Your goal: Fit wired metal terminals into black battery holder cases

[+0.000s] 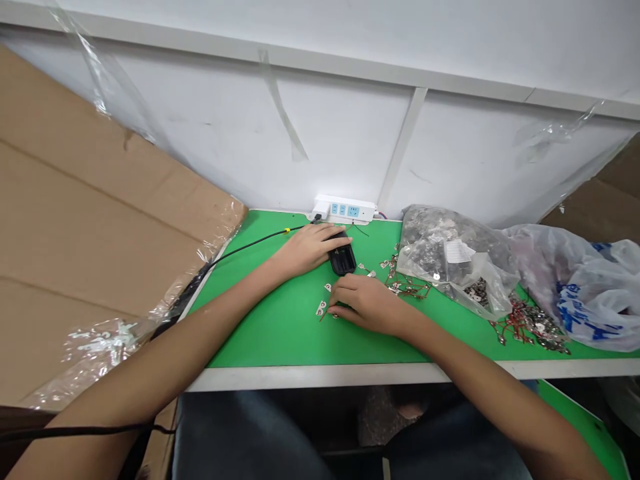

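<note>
My left hand (313, 248) lies over the upper end of a small black plastic case with slots (343, 259), its fingers gripping it against the green tabletop. Just below the case, my right hand (363, 303) rests with fingers curled and thumb close to the index finger. What lies between those fingertips is too small to make out. Small metal contact plates (321, 307), one by a short red wire, lie beside the right fingertips. More plates with red wires (410, 288) are scattered to the right of the case.
A white power strip (350, 210) with a plugged-in adapter stands against the wall. Clear bags of metal parts (453, 250) and a white plastic bag (590, 293) sit at right, near a pile of wired parts (540, 327). Cardboard (100, 220) borders the left side; a black cable (250, 244) crosses the table.
</note>
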Demonstrator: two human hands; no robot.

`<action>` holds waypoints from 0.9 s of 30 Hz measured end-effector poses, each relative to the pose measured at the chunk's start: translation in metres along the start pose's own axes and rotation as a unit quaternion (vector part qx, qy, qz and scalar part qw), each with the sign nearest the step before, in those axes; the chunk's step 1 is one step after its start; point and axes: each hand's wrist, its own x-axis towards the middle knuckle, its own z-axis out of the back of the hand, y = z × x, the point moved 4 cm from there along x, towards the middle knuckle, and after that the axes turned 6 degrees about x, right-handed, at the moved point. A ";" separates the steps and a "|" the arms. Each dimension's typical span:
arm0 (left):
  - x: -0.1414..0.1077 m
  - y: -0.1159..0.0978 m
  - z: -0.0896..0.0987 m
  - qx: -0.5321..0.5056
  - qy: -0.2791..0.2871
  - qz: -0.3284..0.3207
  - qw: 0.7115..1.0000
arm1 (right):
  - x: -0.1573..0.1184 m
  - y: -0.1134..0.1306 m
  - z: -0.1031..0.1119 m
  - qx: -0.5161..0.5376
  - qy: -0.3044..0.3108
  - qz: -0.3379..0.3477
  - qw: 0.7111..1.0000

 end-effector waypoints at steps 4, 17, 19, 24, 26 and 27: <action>0.000 -0.002 0.001 -0.004 0.012 -0.014 1.000 | -0.003 -0.010 0.016 0.065 -0.074 -0.087 0.991; 0.004 -0.009 0.004 0.013 0.016 -0.045 0.999 | -0.011 -0.064 0.027 0.456 -0.233 -0.325 0.795; 0.005 -0.010 0.003 0.026 0.027 -0.044 0.998 | -0.013 -0.067 0.027 0.444 -0.237 -0.332 0.798; 0.005 -0.012 0.003 0.057 0.059 -0.022 0.996 | -0.015 -0.068 0.024 0.372 -0.222 -0.327 0.840; 0.005 -0.014 0.005 0.066 0.062 -0.017 0.996 | -0.016 -0.066 0.023 0.330 -0.210 -0.327 0.860; 0.005 -0.015 0.006 0.071 0.061 -0.015 0.995 | -0.016 -0.065 0.023 0.309 -0.205 -0.330 0.868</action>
